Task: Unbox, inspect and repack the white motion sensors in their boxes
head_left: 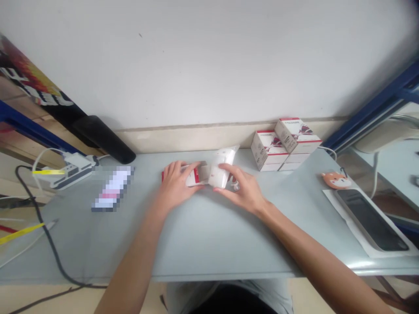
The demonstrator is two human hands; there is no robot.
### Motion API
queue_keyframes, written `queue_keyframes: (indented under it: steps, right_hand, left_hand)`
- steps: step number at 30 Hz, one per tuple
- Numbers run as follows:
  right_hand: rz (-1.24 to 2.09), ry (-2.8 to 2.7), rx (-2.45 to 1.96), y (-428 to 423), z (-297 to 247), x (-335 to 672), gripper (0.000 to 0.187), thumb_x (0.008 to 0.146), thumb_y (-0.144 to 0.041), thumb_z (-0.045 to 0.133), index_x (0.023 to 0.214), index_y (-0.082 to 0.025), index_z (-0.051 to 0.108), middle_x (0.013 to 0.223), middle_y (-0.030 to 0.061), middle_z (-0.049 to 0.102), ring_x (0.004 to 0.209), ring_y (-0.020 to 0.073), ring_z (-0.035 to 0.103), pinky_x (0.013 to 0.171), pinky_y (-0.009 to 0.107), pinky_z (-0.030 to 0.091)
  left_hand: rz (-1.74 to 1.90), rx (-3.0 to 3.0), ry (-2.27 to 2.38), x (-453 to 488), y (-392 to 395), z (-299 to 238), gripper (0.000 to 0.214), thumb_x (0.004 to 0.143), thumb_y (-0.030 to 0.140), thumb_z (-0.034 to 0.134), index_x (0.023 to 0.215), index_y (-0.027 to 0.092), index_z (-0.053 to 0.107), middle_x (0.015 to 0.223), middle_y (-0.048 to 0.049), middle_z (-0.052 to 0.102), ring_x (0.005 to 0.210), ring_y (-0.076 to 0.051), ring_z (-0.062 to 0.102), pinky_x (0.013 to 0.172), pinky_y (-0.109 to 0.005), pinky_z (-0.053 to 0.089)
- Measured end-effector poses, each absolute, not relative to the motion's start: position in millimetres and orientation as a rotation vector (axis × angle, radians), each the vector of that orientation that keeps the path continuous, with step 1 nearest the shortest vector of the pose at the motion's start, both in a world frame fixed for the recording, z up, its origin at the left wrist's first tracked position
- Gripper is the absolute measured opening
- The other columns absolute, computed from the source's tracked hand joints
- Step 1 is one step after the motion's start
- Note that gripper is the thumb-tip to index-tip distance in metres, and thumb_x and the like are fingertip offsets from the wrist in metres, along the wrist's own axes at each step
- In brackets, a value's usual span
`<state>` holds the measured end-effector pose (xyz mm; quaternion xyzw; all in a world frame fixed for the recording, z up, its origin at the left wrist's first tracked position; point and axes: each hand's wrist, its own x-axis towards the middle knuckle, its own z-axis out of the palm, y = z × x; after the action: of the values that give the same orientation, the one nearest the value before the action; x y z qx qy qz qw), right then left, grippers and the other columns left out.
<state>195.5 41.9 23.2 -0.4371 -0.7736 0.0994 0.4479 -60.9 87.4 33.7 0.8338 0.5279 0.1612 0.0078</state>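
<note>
My left hand (173,182) is wrapped over a small red-and-white cardboard box (193,175) that lies on its side on the table (203,235). The box's right end stands open, with a greyish flap (204,172) showing. Between the thumb and fingers of my right hand (246,188) is a white plastic-wrapped packet (218,173), right at that open end. Its clear wrapping sticks up at the top. Whether part of the packet sits inside the box, I cannot tell. A small shiny printed piece (234,185) shows beside my right fingers.
Several red-and-white boxes (268,150) are stacked at the back right against the wall. A phone (371,220) and an orange animal-faced item (336,179) lie at the right. On the left are a blurred-out flat object (113,189), a power strip (73,172) and a black cable (49,240).
</note>
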Motion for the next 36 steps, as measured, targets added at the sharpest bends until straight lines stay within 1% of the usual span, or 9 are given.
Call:
queue_keyframes:
  steps: [2, 4, 8, 14, 19, 23, 26, 31, 36]
  right_hand:
    - [0.250, -1.828, -1.101, 41.7, 25.2, 194.3, 0.052, 0.097, -0.050, 0.071, 0.141, -0.030, 0.052, 0.115, 0.0081, 0.073, 0.082, 0.0214, 0.067, 0.073, 0.034, 0.056]
    - [0.294, -1.746, -1.139, 41.3, 28.3, 193.7, 0.052, 0.096, -0.045, 0.073, 0.141, -0.029, 0.052, 0.118, 0.0080, 0.072, 0.086, 0.0218, 0.066, 0.076, 0.035, 0.056]
    - [0.506, -1.621, -1.197, 41.1, 34.4, 193.3, 0.055, 0.091, -0.039, 0.076, 0.140, -0.030, 0.051, 0.121, 0.0056, 0.069, 0.091, 0.0212, 0.063, 0.081, 0.036, 0.054]
    - [0.808, -1.534, -1.135, 46.7, 33.1, 192.9, 0.056, 0.091, -0.040, 0.076, 0.140, -0.031, 0.050, 0.112, 0.0037, 0.071, 0.094, 0.0220, 0.064, 0.086, 0.038, 0.051]
    - [1.016, -1.530, -1.023, 47.4, 39.2, 197.1, 0.053, 0.093, -0.037, 0.075, 0.137, -0.030, 0.047, 0.114, 0.0042, 0.069, 0.090, 0.0193, 0.061, 0.081, 0.035, 0.049]
    - [1.195, -1.596, -0.982, 44.6, 44.7, 200.5, 0.056, 0.091, -0.038, 0.078, 0.138, -0.033, 0.047, 0.127, 0.0050, 0.064, 0.092, 0.0190, 0.062, 0.075, 0.033, 0.051]
    - [1.137, -1.586, -1.032, 44.5, 39.7, 198.6, 0.059, 0.089, -0.038, 0.080, 0.138, -0.034, 0.047, 0.121, 0.0030, 0.066, 0.081, 0.0172, 0.061, 0.068, 0.032, 0.050]
    - [0.767, -1.656, -1.248, 44.7, 24.9, 191.7, 0.057, 0.088, -0.038, 0.082, 0.137, -0.034, 0.054, 0.084, -0.0036, 0.065, 0.070, 0.0185, 0.059, 0.068, 0.034, 0.047]
    - [0.641, -1.682, -1.205, 42.2, 23.8, 192.8, 0.055, 0.091, -0.046, 0.080, 0.140, -0.033, 0.058, 0.084, -0.0025, 0.063, 0.069, 0.0177, 0.058, 0.066, 0.033, 0.046]
  left_hand:
    - [0.538, 2.690, 1.566, -45.3, 76.4, 35.4, 0.065, 0.087, 0.061, 0.077, 0.147, 0.040, 0.059, 0.129, -0.0106, 0.054, 0.123, -0.034, 0.052, 0.106, -0.050, 0.044]
    - [0.559, 2.740, 1.506, -32.6, 67.2, 36.1, 0.066, 0.088, 0.057, 0.077, 0.149, 0.038, 0.057, 0.128, -0.0112, 0.054, 0.121, -0.033, 0.052, 0.104, -0.049, 0.046]
    - [0.630, 2.695, 1.520, -21.8, 59.5, 36.3, 0.068, 0.090, 0.053, 0.076, 0.152, 0.036, 0.054, 0.125, -0.0110, 0.055, 0.119, -0.033, 0.054, 0.096, -0.046, 0.049]
    - [0.875, 2.552, 1.603, -20.2, 59.8, 30.6, 0.082, 0.083, 0.049, 0.085, 0.156, 0.040, 0.049, 0.126, -0.0103, 0.053, 0.121, -0.033, 0.054, 0.093, -0.044, 0.049]
    - [1.043, 2.482, 1.652, -16.6, 59.0, 24.9, 0.083, 0.081, 0.046, 0.087, 0.156, 0.039, 0.051, 0.124, -0.0097, 0.052, 0.119, -0.031, 0.055, 0.095, -0.043, 0.049]
    - [1.073, 2.485, 1.647, -18.6, 61.0, 22.9, 0.085, 0.079, 0.046, 0.089, 0.155, 0.036, 0.052, 0.124, -0.0104, 0.051, 0.119, -0.032, 0.054, 0.096, -0.043, 0.050]
    - [1.039, 2.572, 1.590, -19.2, 61.2, 21.8, 0.086, 0.078, 0.045, 0.090, 0.155, 0.035, 0.053, 0.125, -0.0113, 0.051, 0.118, -0.032, 0.054, 0.097, -0.043, 0.051]
    - [1.064, 2.594, 1.524, -16.0, 58.0, 22.0, 0.080, 0.081, 0.040, 0.089, 0.153, 0.033, 0.055, 0.125, -0.0107, 0.051, 0.117, -0.030, 0.054, 0.099, -0.043, 0.052]
    - [1.204, 2.455, 1.463, -12.8, 54.6, 22.5, 0.085, 0.077, 0.037, 0.092, 0.152, 0.035, 0.054, 0.124, -0.0092, 0.049, 0.119, -0.030, 0.055, 0.105, -0.047, 0.051]
